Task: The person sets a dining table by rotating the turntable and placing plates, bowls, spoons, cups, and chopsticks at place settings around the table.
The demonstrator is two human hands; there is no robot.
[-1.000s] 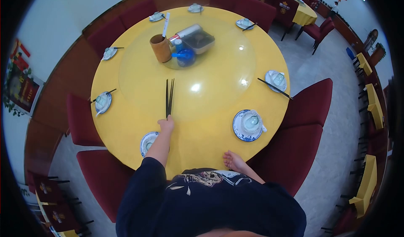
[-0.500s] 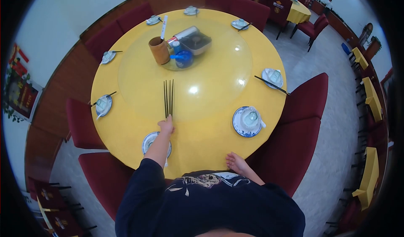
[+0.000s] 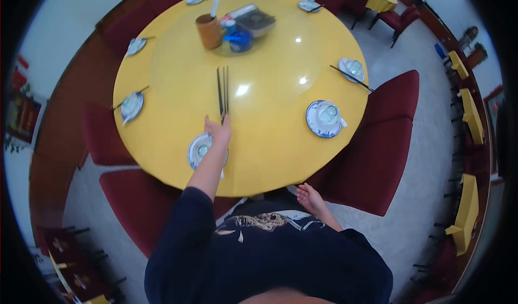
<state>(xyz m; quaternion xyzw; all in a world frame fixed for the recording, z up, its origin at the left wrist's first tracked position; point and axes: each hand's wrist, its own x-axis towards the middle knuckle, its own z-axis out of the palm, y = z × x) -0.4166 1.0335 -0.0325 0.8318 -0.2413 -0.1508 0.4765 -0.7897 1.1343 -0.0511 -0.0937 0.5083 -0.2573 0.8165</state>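
My left hand point(image 3: 218, 128) reaches over the table, its fingers closed around the near ends of several dark chopsticks point(image 3: 223, 90). These point away from me, with their far ends slightly apart. Below that wrist, partly covered by my forearm, is a blue-and-white plate point(image 3: 192, 161) carrying a clear glass point(image 3: 203, 150). My right hand point(image 3: 311, 198) hangs just off the table's near edge, beside a red chair. Its fingers are loosely bent and apart, with nothing in them.
Around the round yellow table point(image 3: 264, 169) are several place settings, among them a plate point(image 3: 313, 127) at right. On the glass turntable stand a brown cup point(image 3: 209, 33), a blue pot point(image 3: 241, 41) and a dark-lidded box point(image 3: 256, 22). Red chairs point(image 3: 377, 163) surround it.
My view has tilted, so the table sits higher in the picture. The chopsticks, fanned out before, lie closer together in my left hand. My right hand is now off the table's edge.
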